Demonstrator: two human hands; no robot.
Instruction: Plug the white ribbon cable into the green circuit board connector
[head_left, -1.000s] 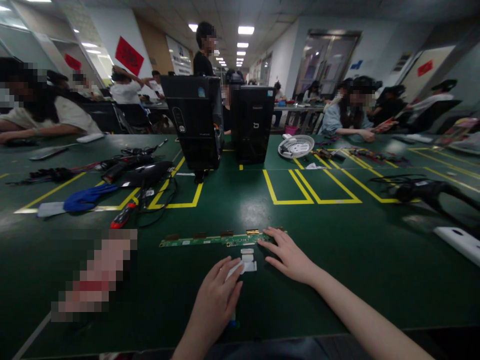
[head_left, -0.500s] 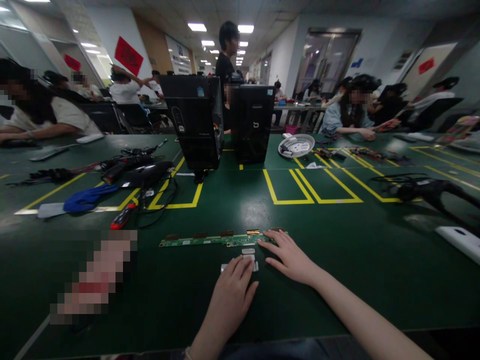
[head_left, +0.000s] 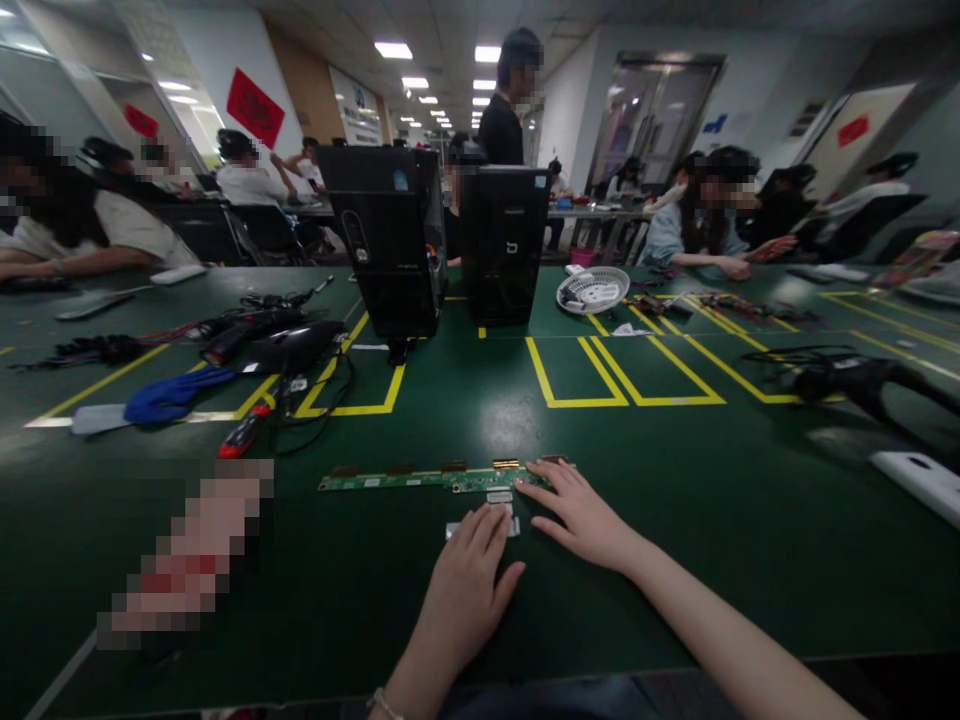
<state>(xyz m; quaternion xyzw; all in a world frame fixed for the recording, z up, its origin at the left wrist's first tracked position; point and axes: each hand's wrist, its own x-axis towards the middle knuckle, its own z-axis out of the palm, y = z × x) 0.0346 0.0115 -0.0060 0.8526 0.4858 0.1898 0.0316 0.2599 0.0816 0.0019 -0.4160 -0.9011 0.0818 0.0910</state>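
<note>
The left hand (head_left: 476,560) lies flat over the cable (head_left: 499,497); the right hand (head_left: 574,508), fingers spread, rests at the right end of the board (head_left: 405,482). Farther across the worktop (head_left: 675,480), a white basket (head_left: 616,280) holds pale and dark pieces.

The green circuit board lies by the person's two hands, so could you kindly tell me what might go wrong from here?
The pale flat strip, partly covered by the left hand, could crease if pressed hard.
The right hand is at the right end of the circuit board; a sideways push might slide it across the table.
The brown tabs along the board's far edge might bend if a finger catches them.
</note>
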